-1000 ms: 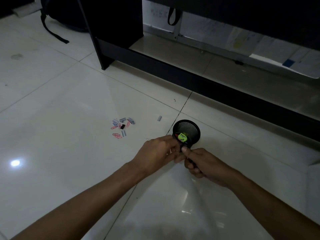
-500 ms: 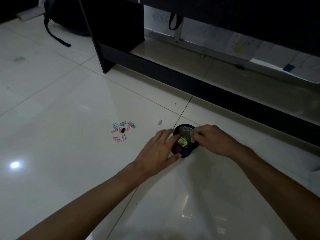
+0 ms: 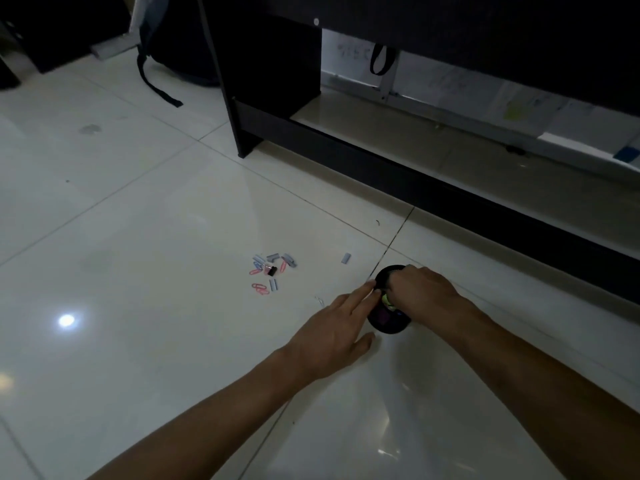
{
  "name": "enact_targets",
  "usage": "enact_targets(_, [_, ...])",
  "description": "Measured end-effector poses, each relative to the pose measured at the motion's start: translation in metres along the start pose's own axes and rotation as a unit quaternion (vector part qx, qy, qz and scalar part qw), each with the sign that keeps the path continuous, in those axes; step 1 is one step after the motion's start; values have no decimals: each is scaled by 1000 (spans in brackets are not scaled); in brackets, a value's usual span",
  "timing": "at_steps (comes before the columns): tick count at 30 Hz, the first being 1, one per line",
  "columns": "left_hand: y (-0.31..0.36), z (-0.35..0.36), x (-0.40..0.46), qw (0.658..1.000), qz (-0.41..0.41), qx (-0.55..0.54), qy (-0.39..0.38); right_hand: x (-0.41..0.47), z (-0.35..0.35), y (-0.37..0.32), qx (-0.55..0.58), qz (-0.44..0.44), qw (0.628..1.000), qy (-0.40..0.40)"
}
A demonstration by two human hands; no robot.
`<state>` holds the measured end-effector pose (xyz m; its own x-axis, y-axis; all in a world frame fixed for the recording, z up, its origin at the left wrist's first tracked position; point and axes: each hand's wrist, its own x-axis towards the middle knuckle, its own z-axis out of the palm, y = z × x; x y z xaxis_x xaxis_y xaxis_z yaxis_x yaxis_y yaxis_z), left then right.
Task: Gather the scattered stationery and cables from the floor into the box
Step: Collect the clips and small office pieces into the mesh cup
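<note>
Right of centre, a small round black cup [image 3: 388, 325] sits on the floor, mouth upward, light and rigid. Your left hand [image 3: 334, 336] lies flat-fingered against its side. Your right hand [image 3: 420, 294] covers its mouth; its grasp is hidden. Mid-frame, paper clips [image 3: 272, 273] lie scattered, pointing every way: light, slippery, pinch them singly.

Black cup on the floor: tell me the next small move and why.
Probably reach the left hand across to the pile of paper clips. The right hand is over the black cup, apparently dropping something in, while the left rests open beside it and the clips lie loose on the tiles.
</note>
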<state>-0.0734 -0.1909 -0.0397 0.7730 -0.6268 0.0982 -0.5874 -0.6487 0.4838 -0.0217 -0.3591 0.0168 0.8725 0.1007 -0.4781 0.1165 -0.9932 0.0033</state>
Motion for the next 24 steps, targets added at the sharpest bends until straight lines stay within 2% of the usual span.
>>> enact_targets(3, [-4, -1, -1, 999, -13, -19, 45, 5, -1, -5, 18, -8, 998, -65])
enact_targets(7, [-17, 1, -15, 991, -77, -75, 73, 10, 6, -3, -6, -42, 998, -51])
enact_targets(11, [-42, 3, -39, 975, -170, -119, 79, 9, -2, 0, 19, -85, 994, -58])
enact_targets(16, [-65, -2, -58, 943, -252, -188, 108, 2, -22, 11, 22, -93, 989, -110])
enact_targets(19, [-73, -8, -62, 909, -301, -252, 144, 1, -49, 14, 46, -76, 993, -75])
enact_targets(24, [-87, -19, -61, 863, -345, -306, 208, 25, -77, -13, 141, -76, 986, 55])
